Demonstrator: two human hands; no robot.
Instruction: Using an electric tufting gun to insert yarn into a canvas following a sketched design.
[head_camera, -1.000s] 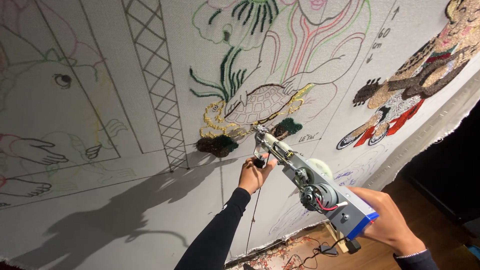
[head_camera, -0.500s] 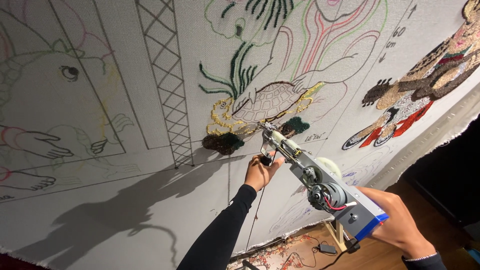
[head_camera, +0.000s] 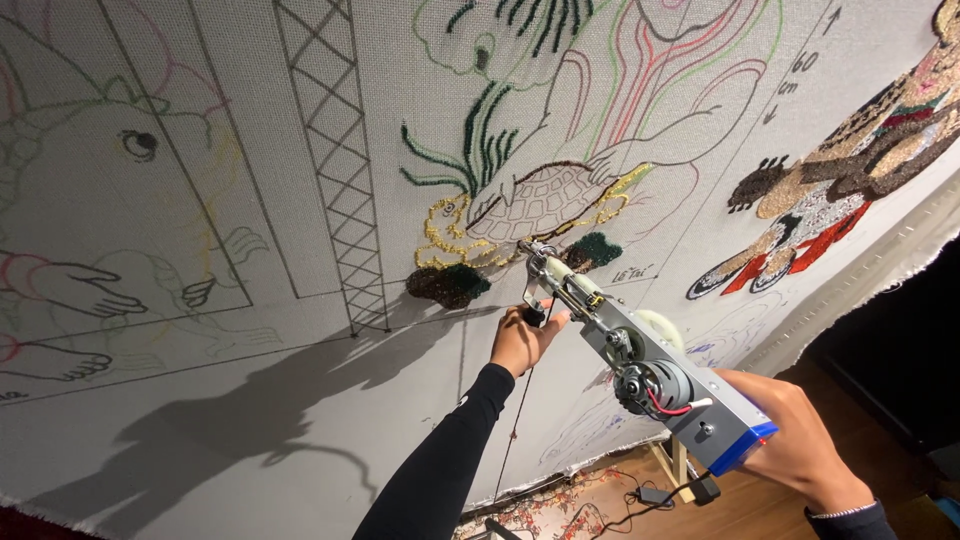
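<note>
I see my left hand (head_camera: 522, 340) clamped on the tufting gun (head_camera: 640, 365) front handle, right hand (head_camera: 800, 450) apparently gripping its rear, nose just ahead touching the cloth (head_camera: 300, 420).

Woven cloth, tufted yarn, bare metal.
The cloth (head_camera: 300, 420) is matt, coarse mesh; yarn patches (head_camera: 447, 285) stand rough and fuzzy; the gun (head_camera: 640, 370) is dull grey metal with a glossy blue plastic base.

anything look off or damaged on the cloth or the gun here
Nothing stands out. The cloth hangs flat with no tear in view; the tufting gun points its tip at the turtle, left hand on the front grip, right hand at the rear.
</note>
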